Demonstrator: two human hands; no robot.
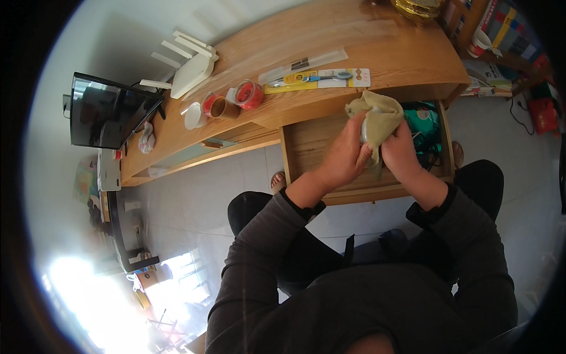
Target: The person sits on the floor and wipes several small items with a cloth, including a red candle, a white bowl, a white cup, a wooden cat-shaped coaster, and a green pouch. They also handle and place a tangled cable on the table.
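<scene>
My left hand grips a white object, most of it hidden, so its kind is unclear. A khaki cloth is wrapped around that object, and my right hand holds the cloth from the other side. Both hands are close together over a pulled-out wooden drawer. Inside the drawer, on the right, lie a shiny green package and dark cables, partly hidden by my right hand.
On the wooden cabinet lie a packaged toothbrush, lidded tubs with red contents, a brown cup and a white cup. A white router and a television stand leftward. A paper cup sits on the right-hand shelf.
</scene>
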